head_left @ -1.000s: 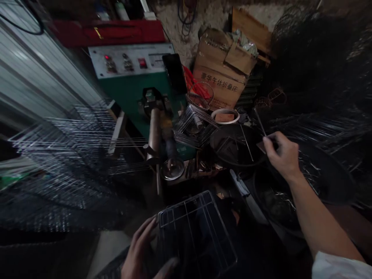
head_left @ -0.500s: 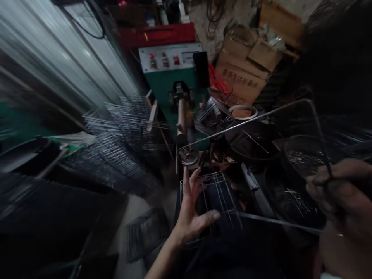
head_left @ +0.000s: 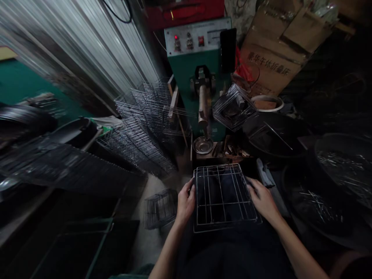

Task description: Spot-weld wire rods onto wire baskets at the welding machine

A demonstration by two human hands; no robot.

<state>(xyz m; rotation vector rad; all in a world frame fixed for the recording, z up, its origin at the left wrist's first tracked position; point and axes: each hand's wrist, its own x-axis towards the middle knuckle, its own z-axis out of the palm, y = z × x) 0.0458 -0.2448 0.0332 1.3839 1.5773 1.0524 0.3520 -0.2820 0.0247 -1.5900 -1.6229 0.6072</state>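
Note:
A square wire grid rack (head_left: 222, 193) lies flat on my lap, low in the middle of the view. My left hand (head_left: 186, 201) grips its left edge with fingers curled round the wire. On the rack's right edge rests my right hand (head_left: 261, 197), fingers closed on the frame. A bent wire frame lies around the rack's outer edge. Straight ahead stands a green machine (head_left: 200, 66) with a grey control panel, a metal arm and a small steel bowl (head_left: 202, 145) below it.
Stacks of finished wire racks (head_left: 139, 128) lean at the left of the machine. Dark round basins (head_left: 334, 174) with short wire pieces stand at the right. A cardboard box (head_left: 276, 50) sits behind, and a corrugated metal wall (head_left: 87, 54) rises on the left.
My right hand has come down from holding a long bent wire to the rack's right edge. My left hand has closed on the left edge. The view has swung left.

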